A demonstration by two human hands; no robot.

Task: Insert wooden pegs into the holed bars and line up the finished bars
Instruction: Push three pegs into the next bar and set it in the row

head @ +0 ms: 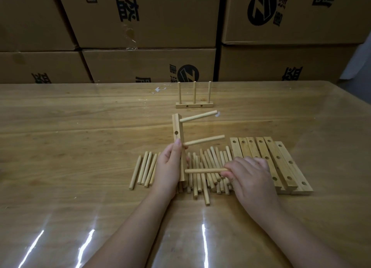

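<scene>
A glossy wooden table (80,117) fills the lower two thirds of the frame, with bright streaks of light near its bottom edge. Above centre a finished bar (194,105) stands with three pegs upright. At centre lies a heap of loose pegs (144,169); just right of it, holed bars (281,161) lie packed side by side

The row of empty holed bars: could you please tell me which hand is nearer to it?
Right. The right hand overlaps the row of empty bars, holding a peg; the left hand is further left, across the peg pile, gripping the half-filled bar.
</scene>
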